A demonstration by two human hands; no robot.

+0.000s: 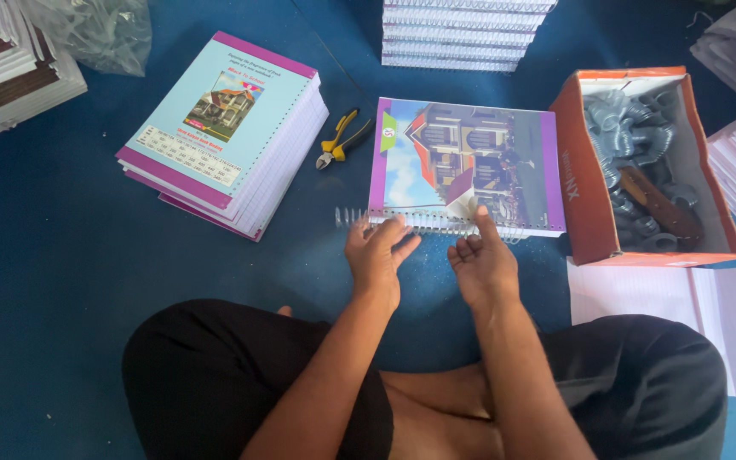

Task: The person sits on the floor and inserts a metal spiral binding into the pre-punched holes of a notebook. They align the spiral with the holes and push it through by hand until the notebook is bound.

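floor: blue mat (61,255), everything sits straight on it, person cross-legged at the near edge

stack: pile of punched notebooks (223,136) toward the far left, house picture on the cover, well apart from the hands

box: orange carton (589,196) on the right side, full of grey wire coils, some brown-handled tool lying on top of them

notebook: the one being worked on (462,162) lies flat mid-mat right in front of the person, glossy house cover up, bound edge facing them

spiral: metal coil (385,219) runs along that near edge, its left end poking out past the corner

pliers: yellow-handled pair (342,136) just off the notebook's far left corner, untouched

left hand: (378,251) fingers curled loosely over the coil's left part, touching it rather than clamping

right hand: (483,260) thumb up on the bound edge, other fingers folded in, pinching at the coil I think, hard to tell

handling: looks to me like light springy wire that bends out of shape easily, slick cover too. Best gripped at the coil's free end with the paper block pinned flat.
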